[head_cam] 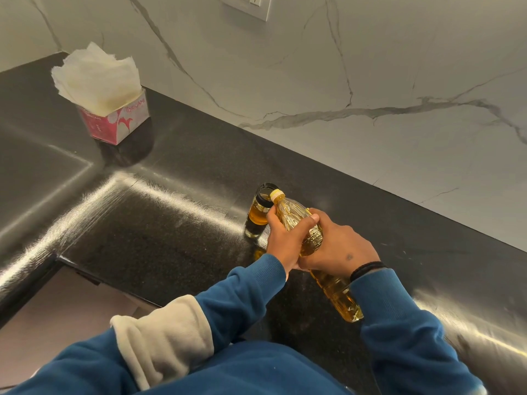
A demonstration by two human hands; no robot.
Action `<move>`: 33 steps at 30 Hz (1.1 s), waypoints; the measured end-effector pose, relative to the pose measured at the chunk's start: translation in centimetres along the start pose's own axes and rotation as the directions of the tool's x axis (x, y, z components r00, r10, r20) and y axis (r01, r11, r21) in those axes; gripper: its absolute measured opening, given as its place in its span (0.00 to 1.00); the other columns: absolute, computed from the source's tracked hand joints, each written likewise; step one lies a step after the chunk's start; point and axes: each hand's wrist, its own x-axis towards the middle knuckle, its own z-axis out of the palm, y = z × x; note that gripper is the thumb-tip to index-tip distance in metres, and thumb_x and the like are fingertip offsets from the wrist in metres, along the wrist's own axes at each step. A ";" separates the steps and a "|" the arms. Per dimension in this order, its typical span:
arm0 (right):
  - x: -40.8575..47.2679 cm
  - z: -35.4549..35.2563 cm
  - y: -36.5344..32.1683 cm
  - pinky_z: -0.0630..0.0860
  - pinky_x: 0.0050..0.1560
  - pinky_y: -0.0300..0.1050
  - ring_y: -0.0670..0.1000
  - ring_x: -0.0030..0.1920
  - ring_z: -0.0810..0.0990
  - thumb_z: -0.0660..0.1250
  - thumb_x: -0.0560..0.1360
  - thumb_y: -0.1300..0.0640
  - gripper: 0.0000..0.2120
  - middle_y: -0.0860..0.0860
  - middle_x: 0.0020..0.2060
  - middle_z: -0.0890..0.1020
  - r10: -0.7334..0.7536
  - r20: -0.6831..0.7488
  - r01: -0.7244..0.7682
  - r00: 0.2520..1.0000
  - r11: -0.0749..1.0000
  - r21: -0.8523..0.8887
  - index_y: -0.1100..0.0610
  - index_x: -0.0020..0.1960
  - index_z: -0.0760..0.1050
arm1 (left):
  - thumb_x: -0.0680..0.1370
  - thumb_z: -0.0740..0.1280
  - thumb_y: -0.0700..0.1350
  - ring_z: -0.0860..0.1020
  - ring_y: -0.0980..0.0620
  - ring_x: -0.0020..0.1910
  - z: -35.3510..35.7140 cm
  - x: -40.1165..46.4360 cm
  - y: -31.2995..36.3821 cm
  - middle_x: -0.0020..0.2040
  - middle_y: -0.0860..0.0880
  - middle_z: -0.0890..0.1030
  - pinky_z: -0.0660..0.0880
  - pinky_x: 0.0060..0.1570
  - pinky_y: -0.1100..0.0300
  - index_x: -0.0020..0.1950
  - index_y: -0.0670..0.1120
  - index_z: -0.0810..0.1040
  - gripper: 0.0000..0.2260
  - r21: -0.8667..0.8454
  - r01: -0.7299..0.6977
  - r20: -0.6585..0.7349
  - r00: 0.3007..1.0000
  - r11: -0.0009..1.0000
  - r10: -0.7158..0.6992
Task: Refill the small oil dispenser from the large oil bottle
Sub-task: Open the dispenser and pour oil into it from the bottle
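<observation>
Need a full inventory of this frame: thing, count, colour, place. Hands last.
large oil bottle: 1, clear plastic with yellow oil, tilted with its neck at the dispenser's mouth
small oil dispenser: 1, glass with black rim, part-filled with amber oil, upright on the counter
tissue box: 1, pink and white, white tissues sticking out, far left of the counter
counter: 1, black, glossy
wall: 1, white marble with grey veins, behind the counter
wall plate: 1, white, top edge
left hand: grips the bottle near its neck
right hand: grips the bottle's middle
</observation>
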 end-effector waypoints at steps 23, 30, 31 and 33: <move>-0.1 -0.2 -0.2 0.81 0.53 0.43 0.49 0.54 0.79 0.78 0.62 0.38 0.54 0.50 0.65 0.77 -0.004 -0.005 0.004 1.000 1.000 -0.003 0.42 0.77 0.49 | 0.74 0.75 0.53 0.76 0.42 0.62 -0.1 0.3 -0.3 0.69 0.47 0.71 0.82 0.40 0.45 0.77 0.65 0.50 0.41 -0.016 0.000 0.011 1.000 1.000 0.000; -0.2 -0.3 -0.2 0.81 0.56 0.45 0.50 0.57 0.79 0.78 0.62 0.38 0.53 0.50 0.65 0.76 -0.005 0.000 0.005 1.000 1.000 0.001 0.42 0.77 0.49 | 0.74 0.75 0.53 0.76 0.43 0.62 -0.1 0.4 -0.3 0.68 0.47 0.71 0.82 0.41 0.46 0.76 0.64 0.50 0.41 -0.027 -0.004 0.016 1.000 1.000 0.005; -0.1 -0.3 -0.2 0.81 0.56 0.45 0.50 0.56 0.79 0.78 0.62 0.38 0.53 0.50 0.65 0.76 -0.005 0.001 0.005 1.000 1.000 0.002 0.42 0.77 0.49 | 0.74 0.75 0.53 0.76 0.43 0.62 -0.1 0.4 -0.3 0.68 0.48 0.71 0.82 0.41 0.46 0.76 0.64 0.50 0.41 -0.024 -0.001 0.015 1.000 1.000 0.002; -0.1 -0.3 -0.2 0.81 0.55 0.45 0.50 0.56 0.79 0.78 0.63 0.39 0.53 0.50 0.65 0.76 -0.003 0.003 0.003 1.000 1.000 0.003 0.42 0.77 0.49 | 0.74 0.75 0.53 0.75 0.42 0.62 -0.1 0.4 -0.3 0.68 0.48 0.70 0.82 0.43 0.45 0.76 0.65 0.50 0.41 -0.019 0.003 0.015 1.000 1.000 -0.003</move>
